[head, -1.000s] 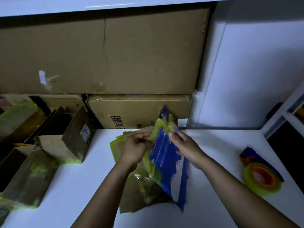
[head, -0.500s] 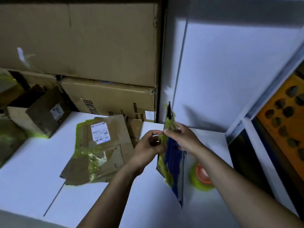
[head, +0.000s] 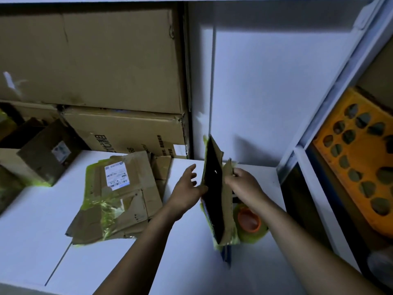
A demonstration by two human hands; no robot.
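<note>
A flat cardboard parcel (head: 226, 211) edged with yellow-green tape stands on edge above the white table (head: 119, 265), spread apart at the top so its dark inside shows. A blue sleeve peeks out at its lower end. My right hand (head: 246, 185) grips the parcel's right flap near the top. My left hand (head: 187, 188) is at the left wall, thumb at the cardboard edge, fingers spread and loose.
A flattened cardboard box (head: 119, 196) with a white label and green tape lies left of my hands. A green tape roll with an orange core (head: 249, 222) sits behind the parcel. Stacked cartons (head: 106, 60) fill the back; small boxes (head: 44, 154) stand left; an orange tray (head: 361, 158) sits on the right shelf.
The parcel has been pulled apart at the top, showing its dark inside. My left hand let go of the pinch and spread its fingers. The view shifted slightly.
</note>
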